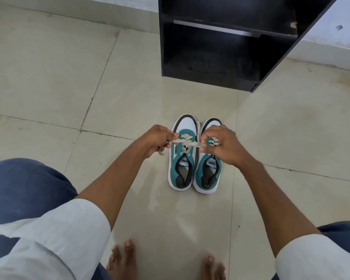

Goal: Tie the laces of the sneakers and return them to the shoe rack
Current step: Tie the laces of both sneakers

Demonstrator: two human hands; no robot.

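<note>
Two teal and white sneakers stand side by side on the tiled floor, toes pointing away from me. The left sneaker (182, 170) has pale laces (185, 142) stretched sideways over its tongue. My left hand (157, 141) pinches one lace end to the left of the shoe, a loose tail hanging below the fingers. My right hand (220, 145) grips the other lace end and covers the front of the right sneaker (208, 174). The black shoe rack (210, 77) stands on the floor just beyond the shoes, its shelves bare.
My bare feet (123, 259) are at the bottom edge, and my knees in blue trousers flank the view. White rolled sleeves cover both forearms near the elbows. A pale wall base runs behind the rack.
</note>
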